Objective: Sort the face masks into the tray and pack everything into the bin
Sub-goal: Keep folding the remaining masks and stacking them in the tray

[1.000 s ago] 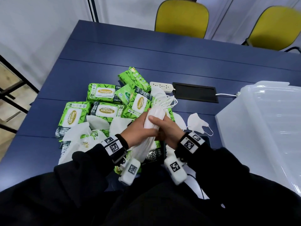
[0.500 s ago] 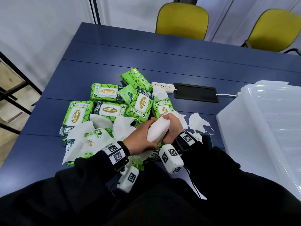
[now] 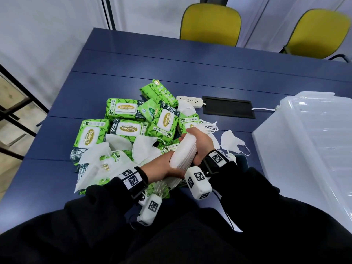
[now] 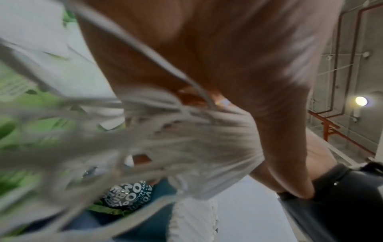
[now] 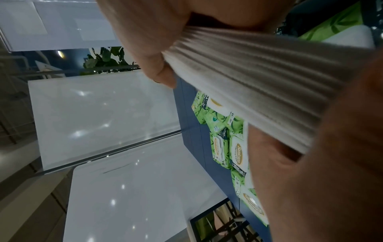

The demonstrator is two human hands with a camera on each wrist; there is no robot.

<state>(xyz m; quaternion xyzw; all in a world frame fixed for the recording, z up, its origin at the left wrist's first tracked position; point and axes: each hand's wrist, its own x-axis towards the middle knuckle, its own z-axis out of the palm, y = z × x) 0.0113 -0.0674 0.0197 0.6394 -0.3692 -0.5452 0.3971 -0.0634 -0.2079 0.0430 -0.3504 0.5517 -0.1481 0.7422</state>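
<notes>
A thick stack of white face masks is held over the pile, tilted, between both hands. My left hand grips its near end from the left. My right hand wraps round its far end, where ear loops spill out. The left wrist view shows the blurred stack and its loops; in the right wrist view the stack's layered edge is pinched under my thumb. Loose masks lie among green wipe packs. The clear plastic bin stands at the right.
A white power strip and a black cable hatch lie beyond the pile on the blue table. Two yellow chairs stand at the far edge. A dark flat object's corner shows beside my right wrist.
The mask stack has tipped from near upright to slanting away to the right. My right hand has slid up to its far end, and my left hand now holds the near end.
</notes>
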